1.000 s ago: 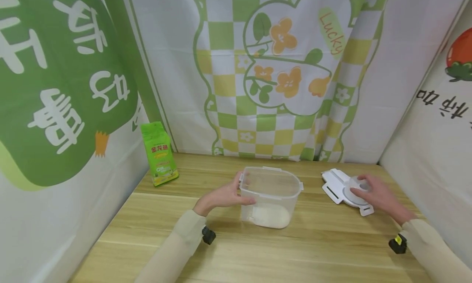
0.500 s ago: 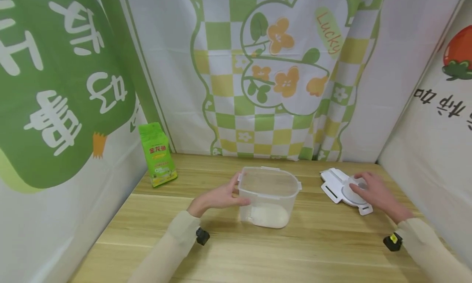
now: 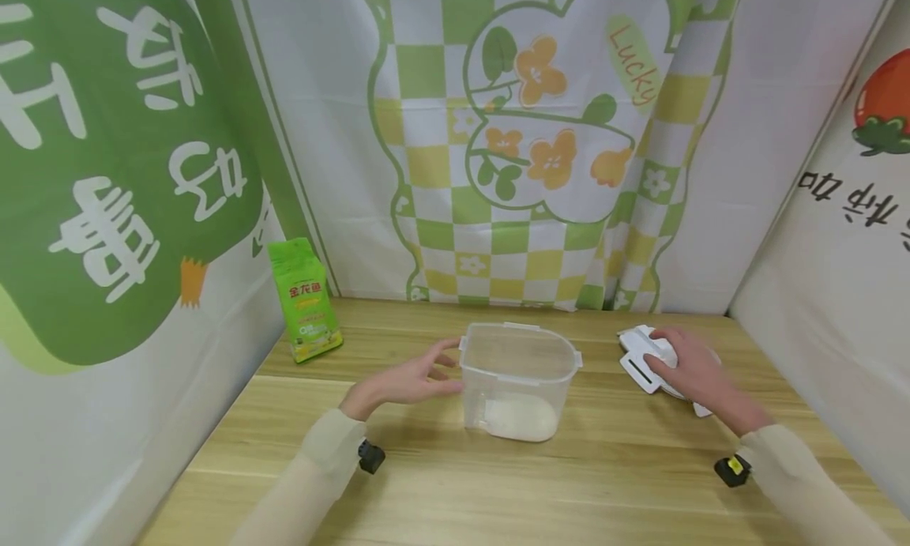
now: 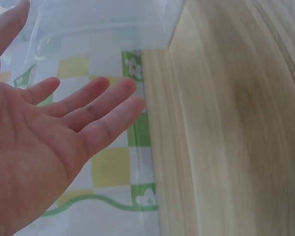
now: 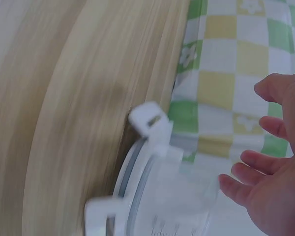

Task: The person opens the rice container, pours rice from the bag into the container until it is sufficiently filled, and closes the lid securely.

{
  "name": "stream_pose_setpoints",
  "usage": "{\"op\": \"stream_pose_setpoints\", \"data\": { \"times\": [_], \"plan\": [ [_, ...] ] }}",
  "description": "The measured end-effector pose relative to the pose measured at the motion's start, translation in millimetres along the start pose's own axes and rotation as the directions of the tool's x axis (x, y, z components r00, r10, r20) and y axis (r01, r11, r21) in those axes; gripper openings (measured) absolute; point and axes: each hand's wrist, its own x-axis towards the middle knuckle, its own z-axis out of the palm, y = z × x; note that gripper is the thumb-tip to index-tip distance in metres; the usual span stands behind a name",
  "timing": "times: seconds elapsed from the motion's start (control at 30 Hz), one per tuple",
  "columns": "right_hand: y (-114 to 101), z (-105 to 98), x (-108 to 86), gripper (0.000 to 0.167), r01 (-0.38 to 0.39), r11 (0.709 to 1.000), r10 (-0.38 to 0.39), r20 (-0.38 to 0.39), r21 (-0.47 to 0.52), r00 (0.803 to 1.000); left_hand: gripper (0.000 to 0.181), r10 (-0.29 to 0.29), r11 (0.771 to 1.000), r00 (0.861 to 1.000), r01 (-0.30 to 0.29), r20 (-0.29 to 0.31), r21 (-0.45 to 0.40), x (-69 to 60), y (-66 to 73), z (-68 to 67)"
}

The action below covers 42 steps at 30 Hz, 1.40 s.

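Observation:
A clear plastic storage container (image 3: 522, 372) stands uncovered on the table, with a layer of white grain-like or powdery content at its bottom. To its left is my left hand (image 3: 408, 380); in the left wrist view its fingers (image 4: 105, 123) spread loosely, apart from the clear wall. A white lid (image 3: 640, 356) with side clips lies on the table at the right, and my right hand (image 3: 693, 368) hovers over it, hiding much of it. The right wrist view shows a clear cup (image 5: 174, 211) with measuring marks on the lid, beside my loosely spread right fingers (image 5: 260, 162).
A green bag (image 3: 307, 305) with red printed characters stands at the table's back left. The wooden table (image 3: 483, 491) ends at a patterned cloth (image 3: 515, 238) behind, and cloth-covered walls rise on both sides.
My left hand has come off the container and drawn back left. My right hand has left the clear cup on the lid and shifted left over the lid. The container stays put.

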Motion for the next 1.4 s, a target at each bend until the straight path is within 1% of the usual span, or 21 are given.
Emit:
{"op": "stream_pose_setpoints", "data": {
  "times": [0.07, 0.23, 0.33, 0.43, 0.53, 0.6, 0.7, 0.8, 0.93, 1.0, 1.07, 1.13, 1.2, 1.3, 1.37, 1.4],
  "plan": [
    [-9, 4, 0.8, 0.040, 0.010, 1.000, -0.010, 0.002, 0.029, 1.000, 0.081, -0.003, 1.000, 1.000, 0.003, -0.004, 0.014, -3.3, -2.3, -4.0],
    [-27, 16, 4.6, 0.042, 0.082, 0.993, -0.082, -0.004, 0.090, 0.997, 0.076, -0.006, 0.999, 1.000, 0.007, -0.028, 0.040, -12.5, -7.1, -15.1],
    [-38, 22, 6.2, 0.048, 0.109, 0.985, -0.113, 0.017, 0.131, 0.993, 0.069, -0.009, 0.999, 0.998, 0.013, -0.064, 0.052, -18.6, -9.4, -22.6],
    [-48, 27, 6.6, 0.056, 0.120, 0.978, -0.129, 0.041, 0.173, 0.991, 0.062, -0.019, 0.998, 0.992, 0.027, -0.121, 0.060, -24.4, -11.9, -30.2],
    [-58, 31, 6.7, 0.063, 0.113, 0.965, -0.133, 0.069, 0.238, 0.989, 0.058, -0.017, 0.997, 0.983, 0.031, -0.183, 0.074, -29.0, -15.5, -37.4],
    [-64, 34, 6.7, 0.068, 0.097, 0.954, -0.129, 0.095, 0.282, 0.987, 0.056, -0.018, 0.997, 0.975, 0.033, -0.220, 0.067, -31.0, -17.9, -41.7],
    [-71, 38, 5.4, 0.075, 0.084, 0.931, -0.140, 0.135, 0.354, 0.981, 0.055, -0.016, 0.997, 0.963, 0.034, -0.268, 0.063, -33.5, -20.8, -47.8],
    [-78, 44, 3.5, 0.081, 0.084, 0.906, -0.167, 0.169, 0.415, 0.971, 0.056, -0.029, 0.996, 0.948, 0.054, -0.317, 0.070, -37.1, -22.0, -53.7],
    [-85, 51, 1.6, 0.086, 0.116, 0.869, -0.219, 0.165, 0.480, 0.962, 0.056, -0.048, 0.992, 0.925, 0.088, -0.377, 0.088, -44.6, -26.0, -62.4],
    [-87, 55, 1.2, 0.089, 0.144, 0.853, -0.246, 0.143, 0.501, 0.959, 0.053, -0.051, 0.992, 0.909, 0.093, -0.414, 0.082, -48.6, -30.5, -67.4],
    [-88, 58, 0.7, 0.093, 0.168, 0.841, -0.266, 0.122, 0.514, 0.956, 0.050, -0.042, 0.994, 0.892, 0.085, -0.451, 0.075, -52.5, -36.8, -72.5],
    [-89, 61, -0.2, 0.096, 0.175, 0.835, -0.270, 0.111, 0.522, 0.956, 0.048, -0.042, 0.995, 0.871, 0.080, -0.489, 0.057, -56.5, -43.5, -77.2],
    [-90, 64, -1.3, 0.100, 0.172, 0.829, -0.268, 0.108, 0.531, 0.957, 0.047, -0.042, 0.994, 0.848, 0.089, -0.528, 0.063, -60.5, -49.1, -81.5],
    [-91, 69, -2.7, 0.102, 0.158, 0.816, -0.258, 0.106, 0.556, 0.960, 0.046, -0.058, 0.993, 0.804, 0.109, -0.591, 0.050, -66.3, -55.6, -87.1],
    [-92, 72, -2.9, 0.103, 0.152, 0.800, -0.256, 0.101, 0.581, 0.961, 0.047, -0.071, 0.990, 0.765, 0.132, -0.640, 0.048, -69.7, -58.8, -90.4],
    [-93, 74, -2.8, 0.103, 0.148, 0.791, -0.255, 0.100, 0.593, 0.962, 0.047, -0.078, 0.989, 0.742, 0.142, -0.666, 0.042, -71.4, -60.4, -91.4]
  ]
}}
